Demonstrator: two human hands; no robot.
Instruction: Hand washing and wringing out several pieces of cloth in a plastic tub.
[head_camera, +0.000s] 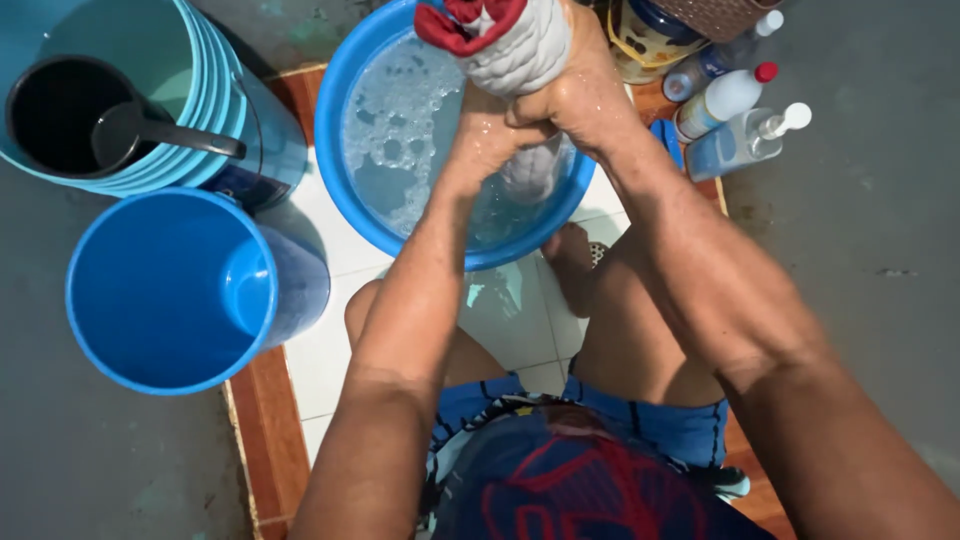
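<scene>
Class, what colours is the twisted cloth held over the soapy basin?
The cloth is white with a red end, clearest in the head view, gripped by both hands.

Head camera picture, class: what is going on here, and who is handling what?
A person squats on a tiled floor, wringing a white and red cloth over a blue basin of soapy water. The left hand and the right hand both grip the twisted cloth, which hangs down into the basin. To the left stand a blue bucket and a teal bucket holding a black ladle. Plastic bottles sit at the upper right.
</scene>
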